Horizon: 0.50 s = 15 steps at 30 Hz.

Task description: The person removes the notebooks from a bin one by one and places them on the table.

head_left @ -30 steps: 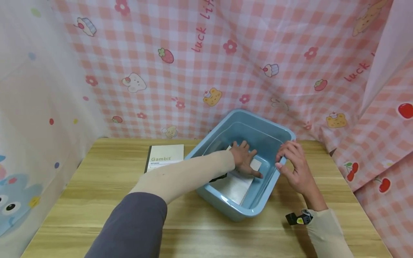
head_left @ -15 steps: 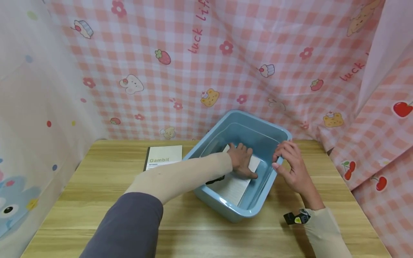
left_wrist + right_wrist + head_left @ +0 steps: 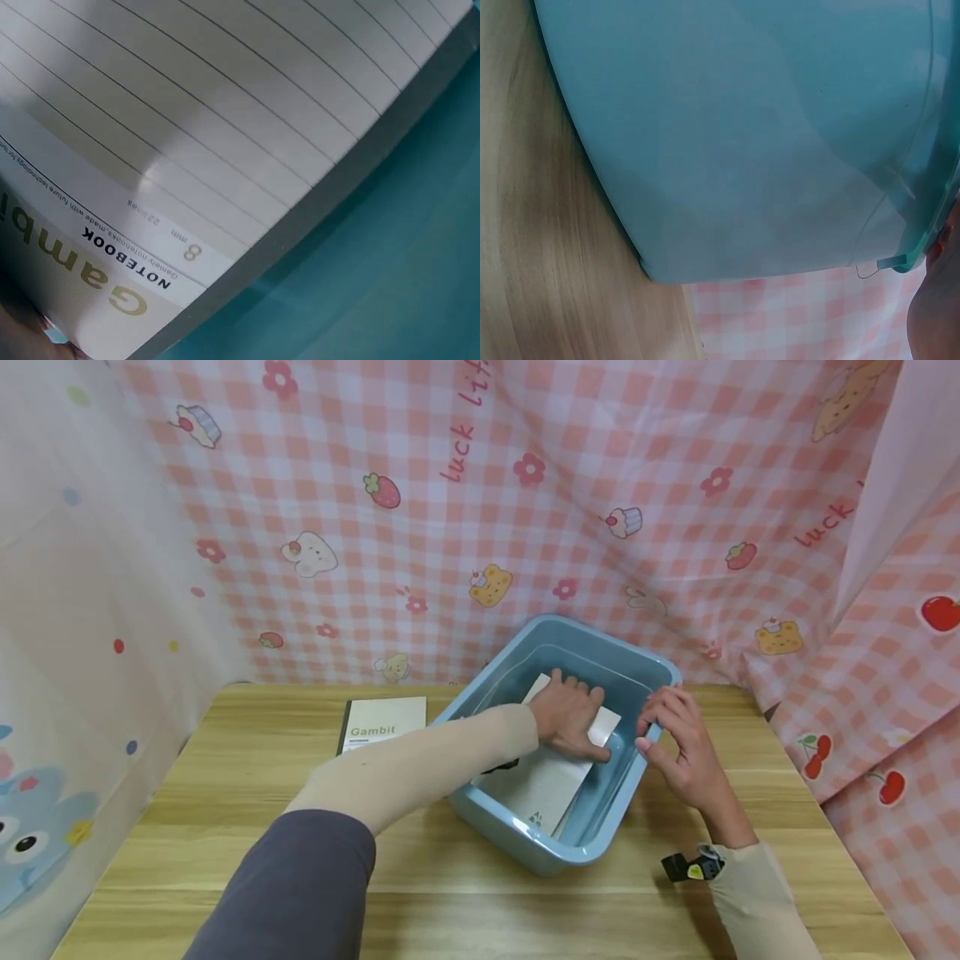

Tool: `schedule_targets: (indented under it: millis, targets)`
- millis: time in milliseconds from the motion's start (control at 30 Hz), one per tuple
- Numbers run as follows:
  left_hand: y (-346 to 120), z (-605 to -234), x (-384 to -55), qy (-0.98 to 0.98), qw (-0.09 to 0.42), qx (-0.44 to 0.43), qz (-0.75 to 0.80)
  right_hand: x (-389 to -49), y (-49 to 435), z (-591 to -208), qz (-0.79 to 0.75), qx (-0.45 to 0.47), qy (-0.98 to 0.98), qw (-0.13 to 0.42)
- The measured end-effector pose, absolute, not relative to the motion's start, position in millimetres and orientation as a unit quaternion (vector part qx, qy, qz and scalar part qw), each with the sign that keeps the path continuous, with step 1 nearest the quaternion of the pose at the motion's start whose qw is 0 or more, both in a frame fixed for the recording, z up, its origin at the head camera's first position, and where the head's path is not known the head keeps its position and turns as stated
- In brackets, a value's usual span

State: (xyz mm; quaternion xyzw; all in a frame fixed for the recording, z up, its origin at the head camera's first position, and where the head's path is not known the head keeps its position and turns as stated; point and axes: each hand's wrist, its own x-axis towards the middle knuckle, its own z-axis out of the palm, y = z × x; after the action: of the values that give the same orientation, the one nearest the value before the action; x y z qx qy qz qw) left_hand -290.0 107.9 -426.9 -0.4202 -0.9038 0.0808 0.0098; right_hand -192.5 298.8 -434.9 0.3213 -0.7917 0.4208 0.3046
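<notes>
A blue plastic basin point(image 3: 480, 814) stands on the wooden table with a pale notebook point(image 3: 536, 785) inside. My left hand point(image 3: 566, 714) reaches into it and grips the notebook near its far end, fingers over the far edge and thumb at the right edge. The left wrist view shows the lined cover of the notebook point(image 3: 225, 97) close up, with "Gambit" lettering and a dark spine strip. Part of the left hand point(image 3: 26, 330) shows in the corner there. My right hand point(image 3: 682, 747) holds the basin's right rim, fingers curled over it; the right wrist view shows the basin's outer wall point(image 3: 727, 150).
Another Gambit notebook point(image 3: 386, 718) lies on the table point(image 3: 247, 827) left of the basin, partly covered by the left forearm. Right behind the basin hangs a pink checked curtain point(image 3: 435, 543). A small black camera point(image 3: 686, 867) sits on the right wrist.
The notebook under my left hand has shifted away toward the basin's far end, and printed letters now show at its near end. My right hand stays on the rim.
</notes>
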Motion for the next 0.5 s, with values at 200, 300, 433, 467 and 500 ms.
schedule_targets:
  millis: [200, 300, 433, 467, 500]
  targets:
    - [103.1, -413.0, -293.8, -0.902, 0.021, -0.425, 0.073, -191.9, 299.5, -436.0, 0.419, 0.317, -0.795, 0.303]
    - [100.1, -403.6, -294.7, -0.902, 0.031, -0.424, 0.073, -191.3, 299.6, -435.6, 0.42, 0.316, -0.795, 0.301]
    - [96.9, -390.8, -295.9, -0.904, 0.053, -0.42, 0.064, -191.0, 298.9, -434.3, 0.422, 0.317, -0.795, 0.299]
    - [96.4, -387.9, -296.2, -0.904, 0.058, -0.418, 0.062, -191.2, 298.5, -433.9, 0.422, 0.318, -0.794, 0.299]
    - [95.7, -385.0, -296.5, -0.905, 0.063, -0.417, 0.061, -191.4, 298.1, -433.6, 0.422, 0.319, -0.794, 0.299]
